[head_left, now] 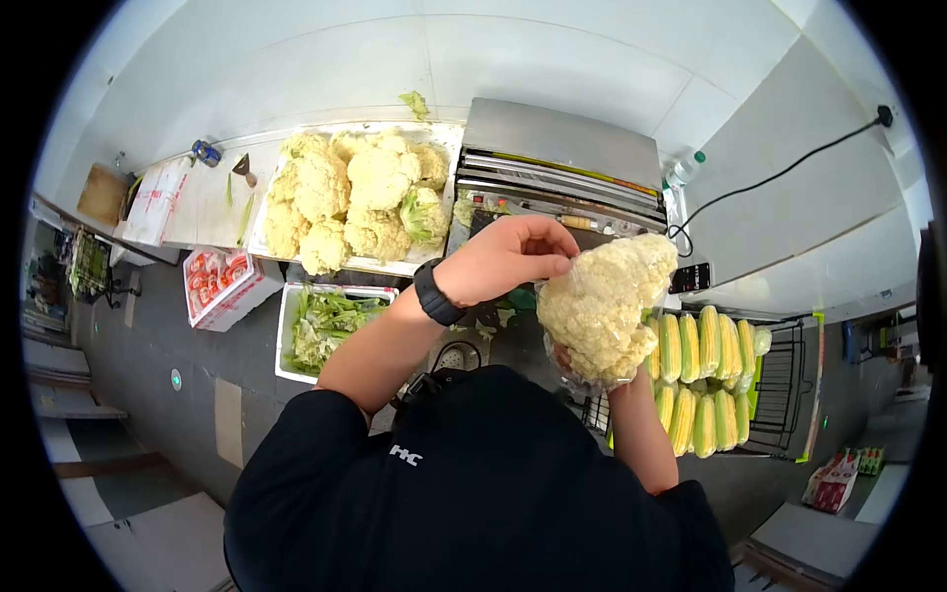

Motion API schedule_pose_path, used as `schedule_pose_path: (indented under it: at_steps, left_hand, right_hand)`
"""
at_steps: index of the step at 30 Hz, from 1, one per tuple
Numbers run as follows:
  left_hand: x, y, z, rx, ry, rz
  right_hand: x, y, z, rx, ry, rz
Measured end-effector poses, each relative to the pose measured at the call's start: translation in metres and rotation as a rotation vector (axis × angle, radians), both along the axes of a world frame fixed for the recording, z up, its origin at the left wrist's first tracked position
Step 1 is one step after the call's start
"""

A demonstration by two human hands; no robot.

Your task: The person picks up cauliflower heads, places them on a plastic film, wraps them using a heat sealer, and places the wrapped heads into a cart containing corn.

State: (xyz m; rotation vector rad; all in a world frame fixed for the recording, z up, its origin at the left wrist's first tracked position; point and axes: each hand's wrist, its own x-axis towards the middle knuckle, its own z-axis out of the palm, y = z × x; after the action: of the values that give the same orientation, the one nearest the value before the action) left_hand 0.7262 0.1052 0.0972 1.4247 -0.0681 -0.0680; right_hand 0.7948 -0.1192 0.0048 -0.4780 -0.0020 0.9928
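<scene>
A large pale cauliflower (pixel 604 308), with shiny clear plastic film (pixel 548 347) around its lower left side, is held up in front of my body. My right hand (pixel 563 357) supports it from below, mostly hidden behind the cauliflower. At its upper left edge is my left hand (pixel 515 259), which wears a black watch on the wrist. The thumb and fingers are pinched together against the film there. Behind the hands stands a metal wrapping machine (pixel 562 148). A white tray (pixel 258 222) heaped with several bare cauliflowers lies to the left.
Wrapped corn cobs (pixel 705 345) fill part of a black cart (pixel 784 385) at right. Below the tray, a white foam box (pixel 286 340) holds green leaves, beside a carton (pixel 232 306) of red-and-white packages. A black cable (pixel 779 163) crosses to a wall plug. A bottle (pixel 686 170) and phone (pixel 690 278) are near the machine.
</scene>
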Motion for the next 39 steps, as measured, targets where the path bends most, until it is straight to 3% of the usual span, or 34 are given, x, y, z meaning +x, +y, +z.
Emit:
schedule_pose_path:
  at_steps: [2, 3, 4, 6, 7, 11, 16, 22, 27, 31, 37, 39]
  left_hand:
    - [0.000, 0.005, 0.006, -0.015, -0.035, -0.106]
    - [-0.006, -0.002, 0.009, 0.067, -0.124, 0.038]
    - [-0.009, -0.003, 0.016, 0.066, -0.130, 0.039]
    - [-0.015, -0.004, 0.024, 0.650, -0.770, 0.249]
    - [-0.015, -0.007, 0.022, 0.677, -0.807, 0.287]
    - [-0.011, -0.002, 0.019, 0.675, -0.846, 0.265]
    - [-0.004, 0.011, 0.015, 0.771, -0.981, 0.403]
    - [-0.008, -0.009, 0.043, 0.742, -0.959, 0.343]
    - [0.001, -0.012, 0.042, 1.006, -1.032, 0.345]
    - [0.004, -0.006, 0.044, 0.979, -1.051, 0.355]
    - [0.014, -0.001, 0.038, 1.070, -1.111, 0.210]
    - [0.015, -0.003, 0.040, 1.022, -0.952, 0.069]
  right_hand:
    - [0.001, 0.005, -0.003, 0.006, -0.016, -0.008]
    - [0.002, 0.005, -0.003, 0.003, -0.026, -0.020]
    - [0.001, 0.007, 0.000, 0.003, -0.029, -0.022]
    - [-0.002, 0.007, 0.004, 0.000, -0.035, -0.033]
    - [-0.004, 0.007, 0.005, -0.001, -0.035, -0.039]
    - [-0.005, 0.007, 0.007, -0.002, -0.044, -0.073]
    - [-0.003, -0.001, 0.014, 0.007, -0.073, -0.155]
    - [-0.001, -0.004, 0.016, 0.010, -0.086, -0.177]
    - [-0.003, -0.005, 0.015, 0.006, -0.085, -0.157]
    - [-0.003, -0.005, 0.015, 0.011, -0.082, -0.156]
    - [-0.003, -0.002, 0.013, 0.020, -0.068, -0.148]
    - [-0.004, -0.001, 0.013, 0.015, -0.059, -0.132]
